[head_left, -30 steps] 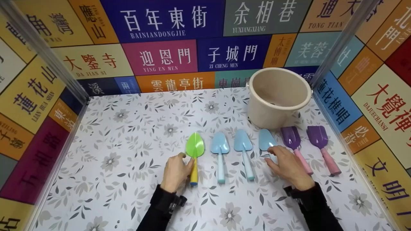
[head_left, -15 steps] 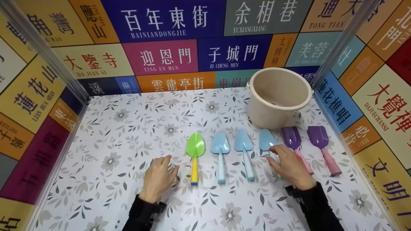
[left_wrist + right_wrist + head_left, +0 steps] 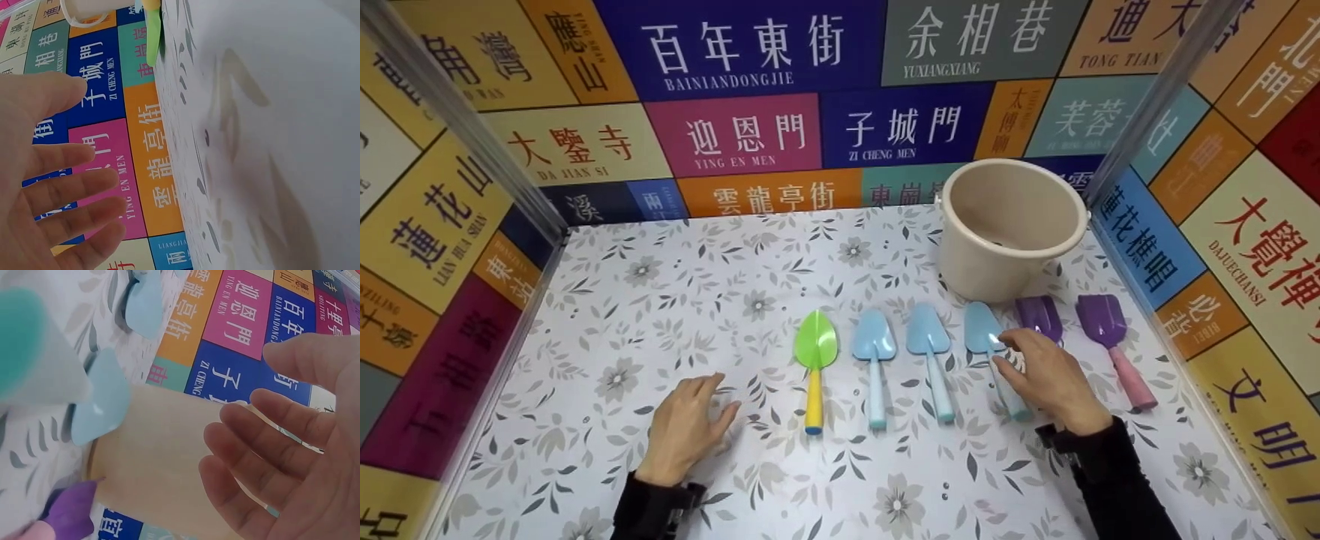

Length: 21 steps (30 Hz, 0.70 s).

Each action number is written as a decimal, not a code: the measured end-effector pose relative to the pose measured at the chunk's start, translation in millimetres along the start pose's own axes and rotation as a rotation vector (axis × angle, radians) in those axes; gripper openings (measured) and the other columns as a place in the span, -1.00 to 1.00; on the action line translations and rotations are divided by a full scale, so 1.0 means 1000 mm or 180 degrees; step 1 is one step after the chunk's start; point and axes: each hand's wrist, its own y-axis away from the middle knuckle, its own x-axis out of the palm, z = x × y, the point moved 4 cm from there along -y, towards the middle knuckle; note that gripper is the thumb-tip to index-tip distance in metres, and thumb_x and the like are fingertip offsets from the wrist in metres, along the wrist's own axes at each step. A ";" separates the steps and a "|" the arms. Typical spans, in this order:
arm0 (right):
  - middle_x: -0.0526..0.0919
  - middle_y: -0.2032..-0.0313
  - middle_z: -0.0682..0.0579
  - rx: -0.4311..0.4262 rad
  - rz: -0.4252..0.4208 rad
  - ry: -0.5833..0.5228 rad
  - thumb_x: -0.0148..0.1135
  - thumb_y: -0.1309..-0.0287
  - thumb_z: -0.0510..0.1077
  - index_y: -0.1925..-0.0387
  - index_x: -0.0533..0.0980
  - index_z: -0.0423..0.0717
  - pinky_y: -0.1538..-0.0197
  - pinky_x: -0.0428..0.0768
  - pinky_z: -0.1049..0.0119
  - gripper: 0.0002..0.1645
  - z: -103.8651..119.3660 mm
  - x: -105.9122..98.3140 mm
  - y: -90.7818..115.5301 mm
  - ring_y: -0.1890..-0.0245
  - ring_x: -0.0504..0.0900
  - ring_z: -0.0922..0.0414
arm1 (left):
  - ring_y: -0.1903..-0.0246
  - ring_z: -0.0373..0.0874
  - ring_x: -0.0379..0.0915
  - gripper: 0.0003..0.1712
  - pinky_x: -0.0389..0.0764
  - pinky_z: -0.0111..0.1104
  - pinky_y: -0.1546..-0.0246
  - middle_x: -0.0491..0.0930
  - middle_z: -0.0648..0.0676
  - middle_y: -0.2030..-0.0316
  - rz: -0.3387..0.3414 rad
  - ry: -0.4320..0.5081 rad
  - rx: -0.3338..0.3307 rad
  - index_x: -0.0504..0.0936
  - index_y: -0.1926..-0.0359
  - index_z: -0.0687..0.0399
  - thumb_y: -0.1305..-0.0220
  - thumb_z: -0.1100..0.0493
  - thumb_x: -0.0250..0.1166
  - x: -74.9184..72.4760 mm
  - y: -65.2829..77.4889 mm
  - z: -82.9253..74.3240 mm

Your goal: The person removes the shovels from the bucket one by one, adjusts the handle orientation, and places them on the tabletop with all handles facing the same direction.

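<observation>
A row of garden trowels lies on the patterned tabletop. Leftmost is a green trowel [image 3: 815,341] with a yellow handle. Beside it are three light blue ones: a first blue trowel [image 3: 874,335], a second blue trowel [image 3: 928,330] and a third blue trowel [image 3: 982,326]. My left hand [image 3: 684,431], fingers loose, holds nothing left of the green trowel. Over the third blue trowel's right side hovers my right hand [image 3: 1051,381], relaxed and gripping nothing. It hides the handle of a purple scoop [image 3: 1039,313]. Another purple scoop [image 3: 1101,319], pink-handled, lies farther right.
A beige bucket [image 3: 986,266] stands upright at the back right, behind the blue trowels and purple scoops. Panels printed with place names form a back wall [image 3: 742,49] and side walls round the floral tabletop [image 3: 690,277].
My left hand has left the green trowel's handle and moved left across the table. My right hand has shifted slightly right, uncovering more of the third blue trowel's handle. The trowels stay put.
</observation>
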 end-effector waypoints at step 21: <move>0.33 -0.45 -0.53 0.0637 0.1297 -0.0145 0.26 -0.45 -0.09 -0.53 0.22 -0.42 -0.50 0.31 -0.40 -0.18 -0.036 -0.087 -0.187 -0.47 0.30 -0.45 | 0.20 0.14 0.72 -0.47 0.77 -0.07 0.25 0.77 0.23 0.16 0.0073 -0.0024 -0.0050 0.72 -0.04 0.29 -0.06 0.15 0.62 -0.007 0.003 0.004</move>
